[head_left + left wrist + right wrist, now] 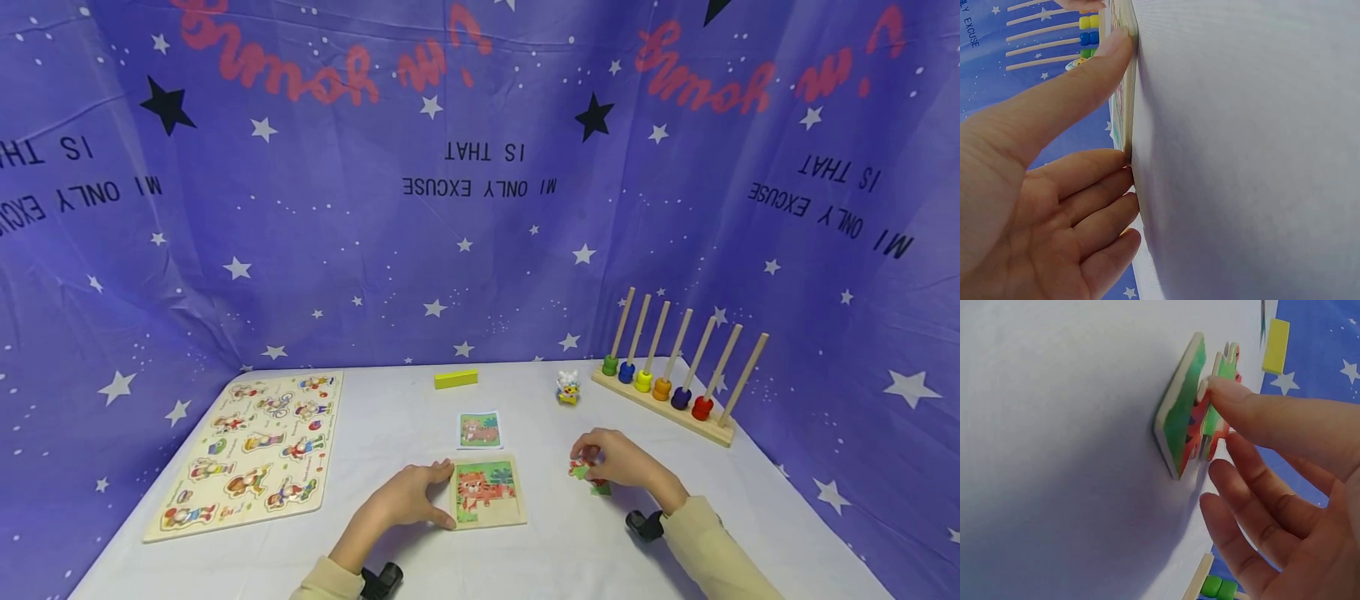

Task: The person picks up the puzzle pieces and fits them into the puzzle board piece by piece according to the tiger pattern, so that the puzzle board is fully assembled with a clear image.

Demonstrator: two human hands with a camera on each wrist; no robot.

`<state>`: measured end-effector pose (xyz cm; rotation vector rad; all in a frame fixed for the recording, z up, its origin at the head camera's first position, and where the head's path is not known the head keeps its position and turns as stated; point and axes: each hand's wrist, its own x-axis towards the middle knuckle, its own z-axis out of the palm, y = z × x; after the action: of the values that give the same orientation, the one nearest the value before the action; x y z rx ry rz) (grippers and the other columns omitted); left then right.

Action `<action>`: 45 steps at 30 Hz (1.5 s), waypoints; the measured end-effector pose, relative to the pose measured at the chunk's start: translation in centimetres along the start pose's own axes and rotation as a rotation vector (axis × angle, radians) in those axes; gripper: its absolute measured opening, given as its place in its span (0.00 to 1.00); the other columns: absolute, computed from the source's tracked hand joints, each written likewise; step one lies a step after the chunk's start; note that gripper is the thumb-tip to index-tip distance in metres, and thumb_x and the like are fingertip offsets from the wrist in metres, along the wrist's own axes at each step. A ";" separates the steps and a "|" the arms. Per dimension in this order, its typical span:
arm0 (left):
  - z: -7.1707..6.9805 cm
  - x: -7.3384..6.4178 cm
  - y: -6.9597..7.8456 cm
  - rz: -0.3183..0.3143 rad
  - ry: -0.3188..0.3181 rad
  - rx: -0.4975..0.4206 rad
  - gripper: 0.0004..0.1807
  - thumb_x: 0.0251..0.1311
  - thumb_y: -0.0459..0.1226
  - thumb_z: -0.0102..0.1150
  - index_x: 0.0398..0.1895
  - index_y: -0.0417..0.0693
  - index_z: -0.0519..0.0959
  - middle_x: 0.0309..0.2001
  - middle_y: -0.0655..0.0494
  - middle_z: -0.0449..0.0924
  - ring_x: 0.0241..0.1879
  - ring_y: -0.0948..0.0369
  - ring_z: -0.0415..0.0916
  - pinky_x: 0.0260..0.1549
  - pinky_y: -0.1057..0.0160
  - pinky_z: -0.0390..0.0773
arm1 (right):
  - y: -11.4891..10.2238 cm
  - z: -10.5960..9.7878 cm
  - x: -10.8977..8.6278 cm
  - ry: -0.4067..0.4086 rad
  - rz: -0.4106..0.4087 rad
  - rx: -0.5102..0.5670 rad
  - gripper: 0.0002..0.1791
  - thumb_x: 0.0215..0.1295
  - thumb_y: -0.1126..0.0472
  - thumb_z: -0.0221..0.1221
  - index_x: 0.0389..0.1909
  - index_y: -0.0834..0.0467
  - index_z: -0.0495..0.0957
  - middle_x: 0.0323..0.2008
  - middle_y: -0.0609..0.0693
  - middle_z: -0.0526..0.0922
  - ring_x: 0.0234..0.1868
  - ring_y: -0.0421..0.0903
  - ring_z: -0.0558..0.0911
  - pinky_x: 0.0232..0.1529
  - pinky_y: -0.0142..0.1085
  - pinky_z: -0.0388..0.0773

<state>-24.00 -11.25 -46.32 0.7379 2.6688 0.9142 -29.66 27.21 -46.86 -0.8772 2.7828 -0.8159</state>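
Note:
A square wooden puzzle board with a partly filled tiger picture lies flat on the table. My left hand spreads along its left side, thumb at the near corner and forefinger at the far one. In the left wrist view, the thumb and fairly straight fingers touch the edge of the board. To the right, my right hand pinches a red and green puzzle piece between thumb and fingers. Beside it is another green and red puzzle piece, close to the tabletop; the fingers partly hide these pieces in the head view.
Behind the board lies a tiger picture card, with a yellow block farther back. A small figurine and a peg rack with coloured beads stand at the back right. A large picture-puzzle board covers the left side.

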 end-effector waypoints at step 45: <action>0.2 0.2 -0.3 -0.007 -0.005 0.012 0.49 0.37 0.47 0.77 0.64 0.33 0.69 0.67 0.40 0.65 0.66 0.42 0.62 0.65 0.42 0.59 | -6.8 3.3 2.6 -0.001 -0.160 0.174 0.09 0.61 0.67 0.64 0.41 0.53 0.85 0.32 0.39 0.83 0.25 0.36 0.75 0.27 0.29 0.76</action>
<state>-24.19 -11.30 -46.64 0.7324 2.6732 0.8940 -27.54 19.59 -45.92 -1.0767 2.6162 -1.0623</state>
